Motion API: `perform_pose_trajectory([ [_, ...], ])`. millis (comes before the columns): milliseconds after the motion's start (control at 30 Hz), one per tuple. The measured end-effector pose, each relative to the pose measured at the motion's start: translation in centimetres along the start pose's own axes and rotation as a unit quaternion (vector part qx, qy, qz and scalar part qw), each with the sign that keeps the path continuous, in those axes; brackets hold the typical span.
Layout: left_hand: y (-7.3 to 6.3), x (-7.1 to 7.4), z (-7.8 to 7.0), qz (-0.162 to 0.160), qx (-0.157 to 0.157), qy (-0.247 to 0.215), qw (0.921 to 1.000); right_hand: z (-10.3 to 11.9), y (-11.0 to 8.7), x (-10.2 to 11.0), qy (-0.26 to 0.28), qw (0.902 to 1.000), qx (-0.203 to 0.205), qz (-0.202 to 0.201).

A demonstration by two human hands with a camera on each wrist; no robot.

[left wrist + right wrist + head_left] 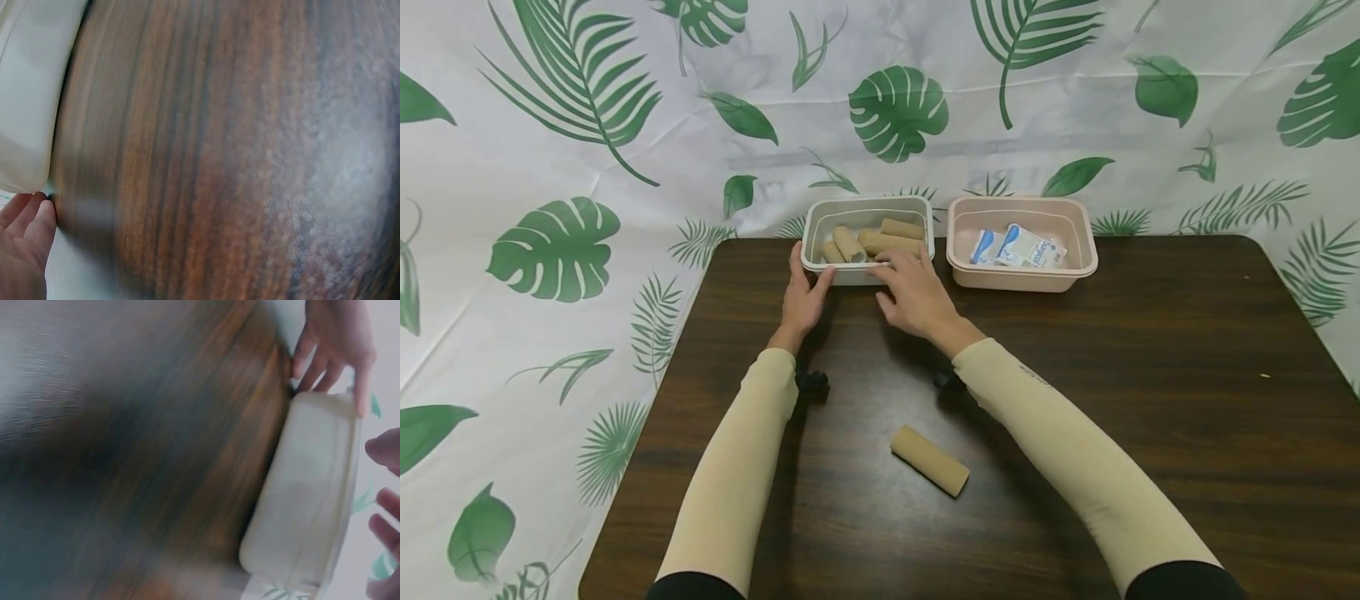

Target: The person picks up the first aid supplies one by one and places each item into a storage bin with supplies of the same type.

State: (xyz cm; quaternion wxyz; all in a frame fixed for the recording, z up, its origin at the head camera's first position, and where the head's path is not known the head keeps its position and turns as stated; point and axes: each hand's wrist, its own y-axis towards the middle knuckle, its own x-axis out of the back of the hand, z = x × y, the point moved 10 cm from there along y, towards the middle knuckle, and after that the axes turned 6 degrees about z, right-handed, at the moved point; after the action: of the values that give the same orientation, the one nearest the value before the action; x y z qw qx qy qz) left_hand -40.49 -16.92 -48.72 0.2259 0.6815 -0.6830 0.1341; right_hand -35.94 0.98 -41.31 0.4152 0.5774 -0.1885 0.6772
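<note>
A pale grey plastic bin [862, 277] holds several brown cardboard tubes [847, 244] at the back of the table. At its left end, my left hand [803, 302] grips the corner, thumb on the front rim and fingers along the side; the left wrist view has this hand [28, 234] at the corner of the bin. My right hand [917, 293] reaches over the front rim toward the tubes, fingers bent slightly and spread. Only its fingertips show in the right wrist view, apart from the rim. One cardboard tube [930, 460] lies on the table between the forearms.
Just right of the grey bin stands a pink plastic bin [1015, 280] with blue and white packets [1026, 247] inside. The dark wooden table [1150, 400] ends in front of a leaf-print cloth [898, 112].
</note>
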Motion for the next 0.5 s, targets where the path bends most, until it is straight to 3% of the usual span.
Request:
perform_pose_trajectory([
  [100,0.0,0.0,0.2,0.002,0.004,-0.002,1.0000,0.2,-2.2,0.7,0.021,0.9997,0.007,0.009],
  [200,0.0,0.1,0.4,0.003,0.009,-0.004,0.9999,0.3,-4.8,0.5,0.060,0.9972,-0.006,0.044],
  [500,0.0,0.0,0.1,0.003,-0.004,-0.015,0.9999,1.1,-13.0,-1.3,0.155,0.9765,-0.049,0.142],
])
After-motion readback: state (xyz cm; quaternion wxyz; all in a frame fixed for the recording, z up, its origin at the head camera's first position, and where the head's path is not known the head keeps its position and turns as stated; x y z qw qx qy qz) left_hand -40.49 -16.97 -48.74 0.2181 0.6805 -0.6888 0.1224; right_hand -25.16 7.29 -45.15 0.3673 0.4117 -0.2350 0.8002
